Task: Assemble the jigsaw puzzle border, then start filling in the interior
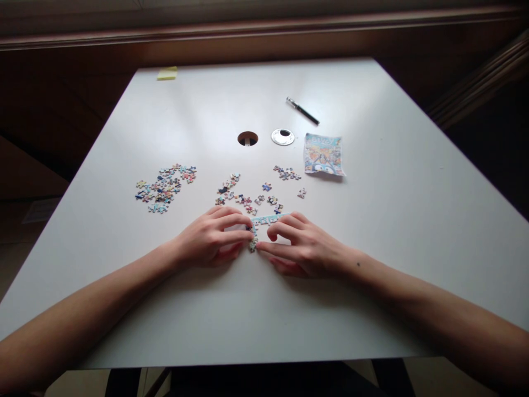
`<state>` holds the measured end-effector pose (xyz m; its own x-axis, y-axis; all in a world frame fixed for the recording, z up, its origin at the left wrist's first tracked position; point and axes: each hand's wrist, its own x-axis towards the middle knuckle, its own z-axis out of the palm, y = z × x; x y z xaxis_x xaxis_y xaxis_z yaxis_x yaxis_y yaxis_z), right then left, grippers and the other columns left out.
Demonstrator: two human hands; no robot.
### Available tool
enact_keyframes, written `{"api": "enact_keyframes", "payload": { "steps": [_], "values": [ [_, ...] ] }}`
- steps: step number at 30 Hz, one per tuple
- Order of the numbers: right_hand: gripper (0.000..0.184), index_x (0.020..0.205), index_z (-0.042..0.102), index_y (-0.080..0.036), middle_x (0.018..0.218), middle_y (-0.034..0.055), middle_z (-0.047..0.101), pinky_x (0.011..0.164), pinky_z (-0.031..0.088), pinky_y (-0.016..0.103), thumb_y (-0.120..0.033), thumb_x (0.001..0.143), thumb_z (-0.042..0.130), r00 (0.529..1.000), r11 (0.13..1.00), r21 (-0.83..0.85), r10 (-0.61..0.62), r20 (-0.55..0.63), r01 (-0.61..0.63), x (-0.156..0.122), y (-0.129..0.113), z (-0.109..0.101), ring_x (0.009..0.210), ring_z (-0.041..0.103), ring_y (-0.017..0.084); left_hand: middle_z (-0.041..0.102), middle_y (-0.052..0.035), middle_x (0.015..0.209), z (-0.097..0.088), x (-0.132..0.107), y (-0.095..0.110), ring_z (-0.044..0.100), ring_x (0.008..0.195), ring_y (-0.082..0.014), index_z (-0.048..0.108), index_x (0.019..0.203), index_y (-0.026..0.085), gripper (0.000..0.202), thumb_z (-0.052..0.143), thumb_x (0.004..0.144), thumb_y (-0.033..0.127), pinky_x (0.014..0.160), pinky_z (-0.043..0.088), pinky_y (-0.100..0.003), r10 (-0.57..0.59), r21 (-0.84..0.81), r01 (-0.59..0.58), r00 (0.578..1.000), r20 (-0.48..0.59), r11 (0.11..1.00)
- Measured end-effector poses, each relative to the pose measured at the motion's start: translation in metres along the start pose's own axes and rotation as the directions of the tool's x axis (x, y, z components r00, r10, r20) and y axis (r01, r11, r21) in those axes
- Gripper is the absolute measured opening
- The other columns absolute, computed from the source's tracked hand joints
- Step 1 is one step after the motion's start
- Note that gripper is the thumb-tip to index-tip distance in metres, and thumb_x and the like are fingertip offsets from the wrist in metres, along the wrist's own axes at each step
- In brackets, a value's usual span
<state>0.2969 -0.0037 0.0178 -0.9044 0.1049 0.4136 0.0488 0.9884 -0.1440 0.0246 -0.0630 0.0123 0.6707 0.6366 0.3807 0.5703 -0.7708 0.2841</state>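
Observation:
A partly joined puzzle corner point(266, 220) lies between my hands, with a light-blue strip along the top and a short column of joined jigsaw pieces point(253, 242) running down its left side. My left hand point(210, 237) reaches in from the left, fingers stretched and apart, their tips on the column. From the right, my right hand point(303, 245) extends a finger to the column's lower end. Its other fingers are bent and spread, close under the strip. Fingers cover parts of both strip and column. Several loose jigsaw pieces point(246, 201) lie just beyond my hands.
A larger heap of pieces point(165, 187) lies at left on the white table point(223, 320). Farther back are a round cable hole point(247, 139), its metal cover point(283, 137), a black pen point(303, 111) and a creased picture sheet point(324, 154). A yellow sticky note point(167, 73) marks the far-left corner.

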Motion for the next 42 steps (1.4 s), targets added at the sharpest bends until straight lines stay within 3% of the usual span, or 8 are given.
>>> {"api": "enact_keyframes", "payload": {
  "steps": [18,28,32,36,38,40,42],
  "values": [
    [0.022,0.117,0.062,-0.016,0.094,0.0077,0.062,0.08,0.038,0.033,-0.022,0.097,0.054,0.993,0.999,-0.01,0.053,0.109,-0.052,0.006,-0.007,-0.001,0.089,0.051,0.019,0.069,-0.0066,0.119,0.001,0.001,0.0,0.061,0.111,-0.0221,0.067,0.112,0.027,0.024,0.067,0.088,0.022,0.096,0.05,-0.038,-0.009,0.0,0.009,1.0,-0.006,1.0],
    [0.023,0.116,0.06,-0.014,0.097,0.0091,0.063,0.084,0.037,0.034,-0.024,0.098,0.05,0.986,0.999,0.012,0.041,0.159,-0.044,0.005,-0.004,0.002,0.093,0.051,0.02,0.067,-0.0059,0.117,0.002,0.007,0.002,0.057,0.112,-0.0231,0.067,0.103,0.025,0.013,0.065,0.091,0.029,0.095,0.047,-0.037,-0.072,0.026,0.07,0.996,0.05,0.997],
    [0.029,0.123,0.058,-0.014,0.099,0.009,0.064,0.083,0.039,0.034,-0.024,0.096,0.052,0.993,0.999,0.033,0.025,0.115,-0.029,0.004,-0.005,0.003,0.094,0.052,0.02,0.066,-0.0065,0.115,0.002,0.006,0.003,0.058,0.112,-0.0228,0.067,0.102,0.025,0.013,0.065,0.089,0.026,0.097,0.047,-0.038,-0.085,0.003,0.085,0.995,0.046,0.996],
    [0.022,0.113,0.062,-0.017,0.093,0.0063,0.066,0.081,0.042,0.033,-0.023,0.092,0.058,0.994,0.991,0.117,0.072,-0.079,-0.062,-0.002,0.007,0.002,0.085,0.054,0.018,0.065,-0.0076,0.117,-0.001,0.006,0.004,0.057,0.112,-0.0233,0.065,0.102,0.023,0.016,0.065,0.086,0.021,0.1,0.047,-0.039,-0.101,-0.035,0.102,0.994,0.041,0.994],
    [0.012,0.1,0.065,-0.018,0.084,0.004,0.065,0.077,0.043,0.033,-0.017,0.089,0.059,0.957,0.977,0.133,0.191,-0.219,-0.164,-0.007,0.021,0.0,0.077,0.054,0.017,0.065,-0.0084,0.117,-0.003,0.006,0.005,0.057,0.112,-0.0234,0.063,0.102,0.022,0.017,0.064,0.085,0.018,0.101,0.047,-0.04,-0.101,-0.053,0.104,0.994,0.047,0.993],
    [0.01,0.091,0.065,-0.018,0.076,0.0021,0.062,0.076,0.044,0.032,-0.012,0.088,0.057,0.862,0.931,0.16,0.365,-0.351,-0.328,-0.013,0.037,-0.002,0.072,0.053,0.016,0.065,-0.009,0.116,-0.004,0.006,0.004,0.057,0.112,-0.0236,0.062,0.102,0.021,0.018,0.063,0.085,0.017,0.1,0.047,-0.04,-0.098,-0.06,0.101,0.994,0.054,0.993],
    [0.01,0.085,0.064,-0.018,0.072,0.0014,0.059,0.073,0.044,0.032,-0.012,0.086,0.056,0.758,0.861,0.183,0.506,-0.412,-0.475,-0.018,0.053,-0.004,0.07,0.053,0.016,0.064,-0.0094,0.116,-0.004,0.004,0.003,0.057,0.111,-0.0238,0.061,0.103,0.021,0.02,0.063,0.084,0.016,0.1,0.047,-0.041,-0.089,-0.058,0.093,0.994,0.055,0.994]
  ]
}}
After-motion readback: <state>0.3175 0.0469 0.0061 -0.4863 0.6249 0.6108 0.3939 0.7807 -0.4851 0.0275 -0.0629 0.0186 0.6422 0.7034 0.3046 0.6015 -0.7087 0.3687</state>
